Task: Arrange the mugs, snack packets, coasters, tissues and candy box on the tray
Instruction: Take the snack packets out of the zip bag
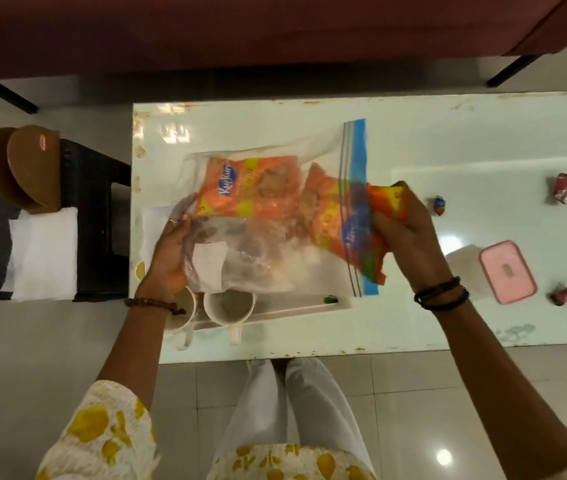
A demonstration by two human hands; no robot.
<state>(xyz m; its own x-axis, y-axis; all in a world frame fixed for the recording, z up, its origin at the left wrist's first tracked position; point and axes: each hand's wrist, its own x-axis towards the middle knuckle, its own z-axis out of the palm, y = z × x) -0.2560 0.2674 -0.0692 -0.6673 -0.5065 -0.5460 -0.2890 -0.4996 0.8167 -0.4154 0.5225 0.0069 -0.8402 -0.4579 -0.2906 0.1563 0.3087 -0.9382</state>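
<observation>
Pulling a packet (384, 202) out the bag (268, 216) mouth with my right hand (403, 230) clamped on it — left hand (171, 251) grips the far end — tray (296, 308) lies below.

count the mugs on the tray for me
2: one mug on the tray's near-left part, another mug beside it, partly hidden under the left wrist.

Dim, soft focus — lamp glare on table (413, 140), wide-angle bowing.
</observation>
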